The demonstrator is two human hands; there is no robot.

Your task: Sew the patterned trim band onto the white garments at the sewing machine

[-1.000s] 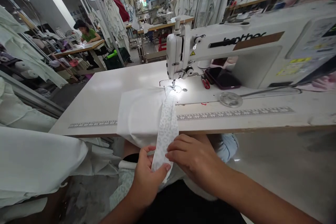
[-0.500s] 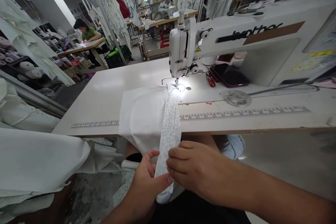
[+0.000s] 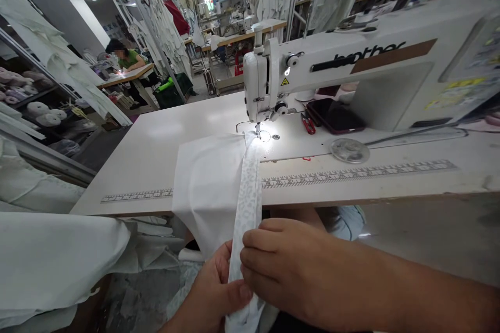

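Here a pale speckled fabric strip (image 3: 248,218) runs from under the needle (image 3: 258,130) across a white fabric panel (image 3: 207,187) and over the front edge of the tabletop (image 3: 167,151), pinched below it between the closed left hand (image 3: 213,291) and right hand (image 3: 281,265). A sewing machine (image 3: 312,62) lettered "brother" stands behind, with a measuring scale (image 3: 351,176) set along the tabletop.

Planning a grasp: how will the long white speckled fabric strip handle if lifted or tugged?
The long white speckled fabric strip looks floppy: it sags over the table edge between the left hand and right hand. It is probably light for its length. It may snag if tugged, since its far end seems to run under the sewing machine needle.
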